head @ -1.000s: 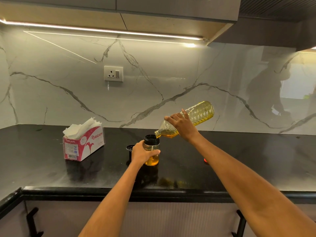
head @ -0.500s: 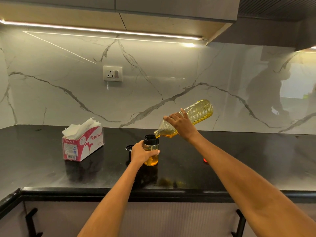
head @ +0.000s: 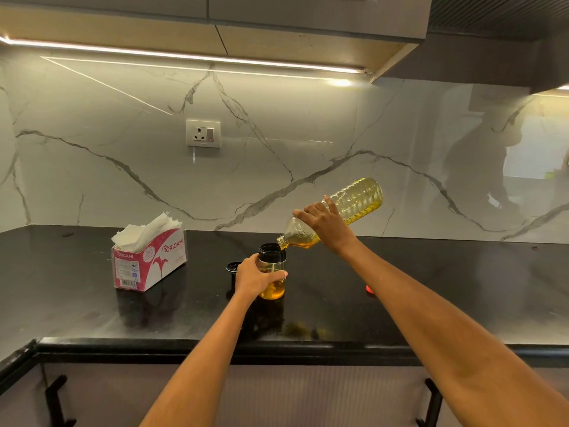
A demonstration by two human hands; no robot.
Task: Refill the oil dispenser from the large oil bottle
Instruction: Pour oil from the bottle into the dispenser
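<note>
While the right hand [head: 328, 224] grips the tilted oil bottle [head: 354, 204] over the dispenser [head: 272, 274], which the left hand [head: 254, 275] clasps mid-tabletop [head: 92, 312], a tissue box [head: 151, 261] stands toward the left edge. Half-hidden behind the hands sit a black cap [head: 232, 268] and something red [head: 369, 288].

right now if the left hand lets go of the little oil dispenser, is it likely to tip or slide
Probably stable: the oil dispenser stands upright on the flat black counter, with oil pooled low in it. It looks light, being mostly empty, so a nudge from the large oil bottle at its rim could shift it. The left hand steadying it seems sensible.
</note>
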